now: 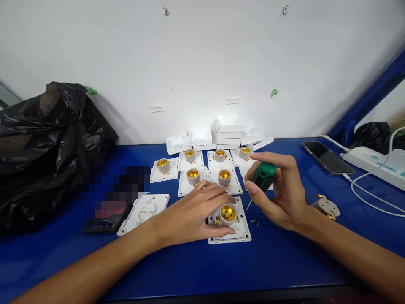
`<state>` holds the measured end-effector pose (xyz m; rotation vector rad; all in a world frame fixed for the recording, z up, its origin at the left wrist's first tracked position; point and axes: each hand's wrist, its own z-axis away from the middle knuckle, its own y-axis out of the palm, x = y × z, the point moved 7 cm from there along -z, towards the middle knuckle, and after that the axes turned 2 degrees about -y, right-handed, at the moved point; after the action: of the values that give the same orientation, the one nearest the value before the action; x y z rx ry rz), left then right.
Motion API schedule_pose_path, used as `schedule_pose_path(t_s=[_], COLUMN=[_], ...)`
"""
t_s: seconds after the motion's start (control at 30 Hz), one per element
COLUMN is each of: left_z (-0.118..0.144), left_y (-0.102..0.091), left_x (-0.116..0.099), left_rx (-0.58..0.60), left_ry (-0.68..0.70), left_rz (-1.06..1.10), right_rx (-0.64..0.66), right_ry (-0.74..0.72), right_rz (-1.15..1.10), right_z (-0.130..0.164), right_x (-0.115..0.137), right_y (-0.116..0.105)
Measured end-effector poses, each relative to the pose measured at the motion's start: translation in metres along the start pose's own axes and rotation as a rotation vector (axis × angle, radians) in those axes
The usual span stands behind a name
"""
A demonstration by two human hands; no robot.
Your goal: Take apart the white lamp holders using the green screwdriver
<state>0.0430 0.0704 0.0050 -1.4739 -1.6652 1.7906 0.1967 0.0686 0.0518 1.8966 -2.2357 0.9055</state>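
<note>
My left hand (199, 207) is closed around a white square plate (242, 230) with a round lamp socket (228, 214) on it, thumb on the near side and fingers on the far side. Brass threading shows inside the socket. In my right hand (286, 192) is a screwdriver (265, 172) with a green and dark handle. Its thin shaft slants down to the right of the plate, and the tip is apart from the socket. Small brass screws (257, 224) lie on the table beside it. Farther right is a loose lamp socket (327, 207), partly behind my right wrist.
Behind my hands stand several white plates with sockets (192, 176). White covers (229, 135) are stacked by the wall. A bare plate (148, 211) and black bag (57, 143) are left; a phone (327, 157) and power strip (376, 164) with cables are right on the blue table (196, 270).
</note>
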Motion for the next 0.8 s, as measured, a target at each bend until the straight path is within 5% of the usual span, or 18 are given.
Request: schedule_pose_path(t_s=[0.5, 0.7, 0.8], left_z=[0.000, 0.000, 0.000], left_y=[0.002, 0.002, 0.003], left_x=[-0.003, -0.001, 0.001], left_rx=[0.020, 0.023, 0.034], left_ry=[0.006, 0.004, -0.016], left_rz=[-0.086, -0.010, 0.077], right_rx=[0.188, 0.048, 0.088], right_ry=[-0.112, -0.071, -0.104], right_rz=[0.127, 0.128, 0.165], right_z=[-0.005, -0.001, -0.002], right_x=[0.009, 0.006, 0.010], right_y=[0.007, 0.001, 0.003])
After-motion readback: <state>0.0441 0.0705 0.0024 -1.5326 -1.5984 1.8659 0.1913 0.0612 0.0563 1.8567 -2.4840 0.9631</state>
